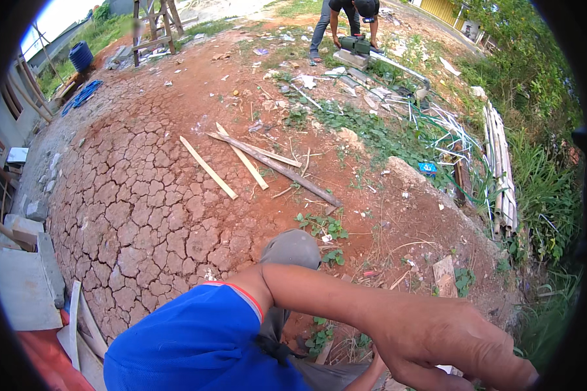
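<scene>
My left arm, in a blue short sleeve, reaches across to the lower right. At its end my left hand point(460, 342) is closed, fingers bent downward. Whatever it grips is hidden under the palm and past the picture's edge. Just below the wrist, a small part of my right hand point(374, 373) shows; its fingers are mostly covered. A grey-trousered knee point(290, 249) is bent beneath the arm. Nearest the left hand on the soil is a flat wood piece point(445, 275). Ahead lie pale pointed stakes point(209, 167) and a longer dark pole point(274, 166).
Cracked red earth point(137, 195) spreads to the left. A co-worker point(349, 19) bends over a dark green tool case point(355, 44) on blocks. Long bamboo poles point(499, 169) and white strips point(447, 130) lie right. Boards point(23, 287) lean at left, beside a building.
</scene>
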{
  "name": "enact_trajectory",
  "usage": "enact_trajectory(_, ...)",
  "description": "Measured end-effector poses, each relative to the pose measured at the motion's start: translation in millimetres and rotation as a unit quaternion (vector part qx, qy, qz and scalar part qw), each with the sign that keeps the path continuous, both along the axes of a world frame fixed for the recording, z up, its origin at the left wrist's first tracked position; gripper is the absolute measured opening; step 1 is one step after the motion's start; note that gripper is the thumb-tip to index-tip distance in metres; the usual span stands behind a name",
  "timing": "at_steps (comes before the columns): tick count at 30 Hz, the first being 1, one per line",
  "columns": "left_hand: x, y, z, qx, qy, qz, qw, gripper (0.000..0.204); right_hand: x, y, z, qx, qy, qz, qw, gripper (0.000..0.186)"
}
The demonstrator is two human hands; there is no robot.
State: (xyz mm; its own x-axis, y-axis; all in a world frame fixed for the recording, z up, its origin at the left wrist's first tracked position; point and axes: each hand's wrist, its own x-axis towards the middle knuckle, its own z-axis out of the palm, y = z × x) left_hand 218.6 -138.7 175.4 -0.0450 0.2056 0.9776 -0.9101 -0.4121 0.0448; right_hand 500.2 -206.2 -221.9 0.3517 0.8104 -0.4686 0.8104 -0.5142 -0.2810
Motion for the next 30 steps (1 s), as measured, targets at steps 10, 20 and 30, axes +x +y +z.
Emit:
enact_trajectory(10,22,4,-26,-0.017,-0.061,-0.153,0.986,0.038,-51,30,32,-0.002,-0.072,0.092,0.993,0.042)
enact_trajectory(20,-4,74,-134,0.312,0.684,0.379,0.54,0.019,-44,53,43,-0.015,-0.085,0.031,0.996,0.036)
enact_trajectory(30,-9,117,-122,0.162,0.652,0.306,0.674,0.029,-75,27,38,0.042,-0.052,-0.034,0.997,0.035)
